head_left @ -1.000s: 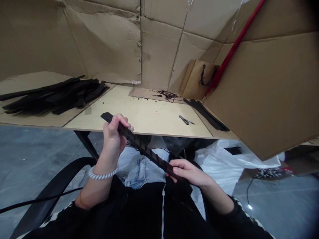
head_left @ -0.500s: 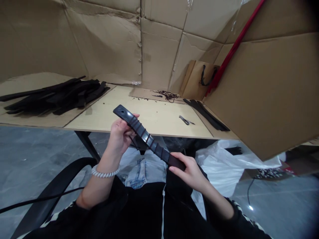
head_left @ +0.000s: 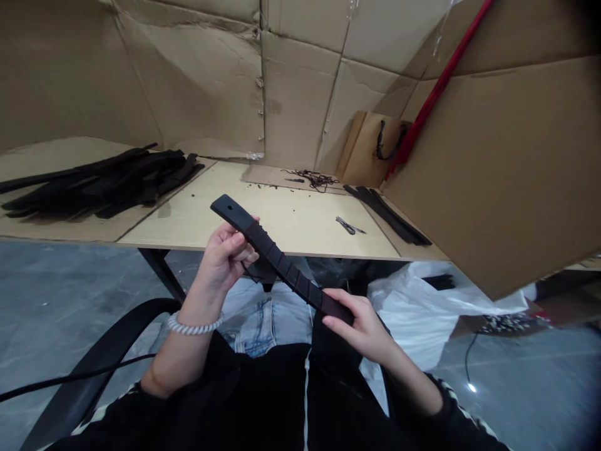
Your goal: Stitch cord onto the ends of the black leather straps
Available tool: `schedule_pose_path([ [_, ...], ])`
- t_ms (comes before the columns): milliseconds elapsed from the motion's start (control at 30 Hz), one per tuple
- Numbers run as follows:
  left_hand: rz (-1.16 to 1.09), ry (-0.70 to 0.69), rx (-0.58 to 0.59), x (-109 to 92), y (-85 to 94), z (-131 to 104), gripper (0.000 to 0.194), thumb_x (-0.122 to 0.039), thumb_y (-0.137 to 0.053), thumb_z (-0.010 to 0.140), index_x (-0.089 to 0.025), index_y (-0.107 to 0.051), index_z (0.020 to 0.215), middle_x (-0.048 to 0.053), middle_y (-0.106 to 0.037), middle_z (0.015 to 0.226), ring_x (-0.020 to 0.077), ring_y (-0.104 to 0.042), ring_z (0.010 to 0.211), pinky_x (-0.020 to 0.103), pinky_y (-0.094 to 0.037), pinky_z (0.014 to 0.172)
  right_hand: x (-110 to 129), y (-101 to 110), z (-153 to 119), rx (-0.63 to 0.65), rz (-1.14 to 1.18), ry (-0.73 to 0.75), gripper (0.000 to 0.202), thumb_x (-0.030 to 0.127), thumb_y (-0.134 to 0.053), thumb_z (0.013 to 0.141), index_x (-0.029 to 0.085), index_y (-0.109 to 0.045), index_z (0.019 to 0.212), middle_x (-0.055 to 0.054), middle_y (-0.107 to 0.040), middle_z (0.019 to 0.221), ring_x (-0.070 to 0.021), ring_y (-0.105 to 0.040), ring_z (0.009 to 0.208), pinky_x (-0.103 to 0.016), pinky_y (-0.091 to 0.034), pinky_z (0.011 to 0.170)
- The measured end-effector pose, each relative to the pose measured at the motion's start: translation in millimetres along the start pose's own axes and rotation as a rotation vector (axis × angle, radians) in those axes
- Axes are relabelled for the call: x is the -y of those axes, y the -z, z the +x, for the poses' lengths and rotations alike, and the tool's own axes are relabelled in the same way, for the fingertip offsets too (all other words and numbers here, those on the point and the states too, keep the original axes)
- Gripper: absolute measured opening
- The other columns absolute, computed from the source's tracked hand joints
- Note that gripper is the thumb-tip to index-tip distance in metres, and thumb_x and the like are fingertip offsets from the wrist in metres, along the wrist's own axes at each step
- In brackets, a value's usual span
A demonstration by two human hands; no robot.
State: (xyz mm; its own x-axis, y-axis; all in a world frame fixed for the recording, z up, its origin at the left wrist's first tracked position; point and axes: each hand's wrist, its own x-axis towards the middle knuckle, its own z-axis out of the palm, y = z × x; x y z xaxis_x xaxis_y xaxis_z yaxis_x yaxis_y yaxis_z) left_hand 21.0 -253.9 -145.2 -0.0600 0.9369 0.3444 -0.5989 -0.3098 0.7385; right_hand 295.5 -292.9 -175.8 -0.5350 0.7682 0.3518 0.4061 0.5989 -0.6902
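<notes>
A long, dark, slightly curved strip (head_left: 286, 268) slants across my lap in front of the table edge. It has a small hole near its upper left end, and dark cord is wound round its middle in spaced turns. My left hand (head_left: 229, 254) is closed on the strip below the holed end, thumb on top. A thin dark cord hangs from beneath those fingers. At the lower right end, my right hand (head_left: 359, 322) wraps round the strip where a smooth brownish section covers it.
Many dark strips (head_left: 107, 181) lie heaped on the table's left; a few more strips (head_left: 387, 216) lie at the right. Small thread snips (head_left: 348, 225) rest near the front edge. Tangled cord (head_left: 317, 180) sits at the back, beside a brown paper bag (head_left: 361, 150). Cardboard walls surround the table.
The strip has rolled slightly in my hands, so the shine on its face is gone. Both hands keep their hold in nearly the same places.
</notes>
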Motion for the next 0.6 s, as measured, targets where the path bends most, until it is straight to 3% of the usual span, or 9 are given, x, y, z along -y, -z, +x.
schedule_pose_path([
  [67,0.019,0.017,0.040,0.7,1.2,-1.5,0.032,-0.032,-0.086,0.058,-0.017,-0.076,0.085,-0.012,-0.022,0.043,0.0020,-0.019,0.035,0.016,-0.036,0.036,-0.6,0.5,-1.2,-0.012,-0.018,0.010,0.033,0.037,-0.064,0.089,0.018,-0.064,0.115,-0.006,-0.074,0.103,-0.0190,-0.070,0.087,-0.027,-0.054,0.078],
  [233,0.182,0.054,0.181,11.6,-5.1,-17.2,0.032,-0.024,-0.087,0.056,-0.016,-0.076,0.085,0.000,-0.056,0.057,0.0066,-0.045,0.044,0.017,-0.039,0.039,4.9,1.8,-0.2,-0.035,-0.040,0.043,0.032,0.037,-0.064,0.089,0.018,-0.064,0.115,-0.007,-0.074,0.103,-0.0199,-0.071,0.087,-0.029,-0.055,0.079],
  [400,0.400,0.104,0.382,18.9,-26.5,-37.7,0.025,-0.016,-0.080,0.065,-0.015,-0.073,0.089,0.003,-0.065,0.068,0.0048,-0.042,0.043,0.016,-0.030,0.037,16.8,1.6,6.6,-0.022,0.022,0.087,0.032,0.036,-0.065,0.089,0.019,-0.063,0.116,-0.006,-0.074,0.102,-0.0182,-0.070,0.085,-0.028,-0.055,0.078],
  [533,0.466,0.046,0.354,21.9,-28.6,-39.6,0.025,-0.022,-0.081,0.066,-0.015,-0.073,0.089,0.007,-0.070,0.078,0.0124,-0.059,0.058,0.020,-0.045,0.048,21.9,3.8,10.0,-0.016,0.041,0.099,0.032,0.033,-0.064,0.090,0.020,-0.061,0.119,-0.004,-0.073,0.104,-0.0166,-0.069,0.087,-0.026,-0.053,0.080],
  [600,0.502,-0.009,0.349,24.1,-24.5,-37.4,0.020,-0.029,-0.079,0.071,-0.015,-0.075,0.086,0.007,-0.069,0.072,0.0148,-0.060,0.058,0.023,-0.047,0.049,22.9,5.9,10.4,-0.043,0.025,0.103,0.033,0.033,-0.064,0.090,0.020,-0.061,0.120,-0.004,-0.072,0.105,-0.0162,-0.069,0.086,-0.026,-0.053,0.079],
])
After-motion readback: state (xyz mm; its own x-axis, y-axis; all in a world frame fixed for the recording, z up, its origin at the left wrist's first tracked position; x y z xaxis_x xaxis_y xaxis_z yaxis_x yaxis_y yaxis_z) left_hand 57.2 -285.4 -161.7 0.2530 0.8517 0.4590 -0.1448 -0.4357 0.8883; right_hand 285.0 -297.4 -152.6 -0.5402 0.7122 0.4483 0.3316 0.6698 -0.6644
